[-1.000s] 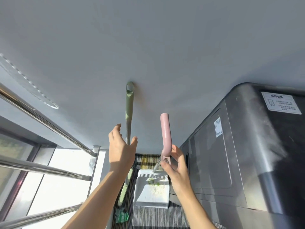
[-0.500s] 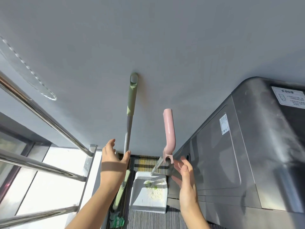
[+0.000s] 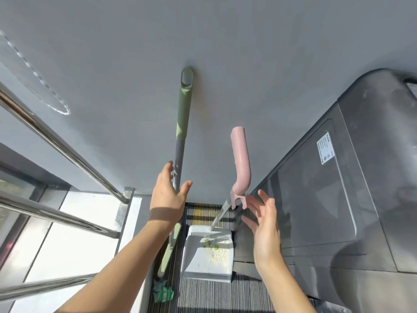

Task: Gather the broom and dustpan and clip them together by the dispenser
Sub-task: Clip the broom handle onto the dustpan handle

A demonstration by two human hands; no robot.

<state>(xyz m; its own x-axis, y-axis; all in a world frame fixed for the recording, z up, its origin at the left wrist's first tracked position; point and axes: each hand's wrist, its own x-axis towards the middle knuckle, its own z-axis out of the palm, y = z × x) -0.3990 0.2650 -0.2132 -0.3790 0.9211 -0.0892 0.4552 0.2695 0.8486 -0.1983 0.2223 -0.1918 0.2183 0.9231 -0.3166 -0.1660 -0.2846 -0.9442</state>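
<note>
Bare fingers (image 3: 168, 171) of the left hand (image 3: 167, 197) spread open around the grey shaft of the broom (image 3: 180, 154), thumb on one side, fingers on the other; contact unclear, no closed grip. Right hand (image 3: 265, 224) also open, fingers fanned, just beside the pink handle of the dustpan (image 3: 241, 163) near its clip end; apart from it, holding nothing.

Broom leans upright against the grey wall (image 3: 203, 53), green grip at top, green head down on the striped mat (image 3: 203, 294). Dustpan stands on the mat just right of it, white tray (image 3: 198, 265) holding pale crumbs and green bits. Grey dispenser (image 3: 338, 211) directly to the right.

Judgement: both tools stand side by side by the dispenser, so gathering looks done. Clipping not done; handles apart, neither held.
</note>
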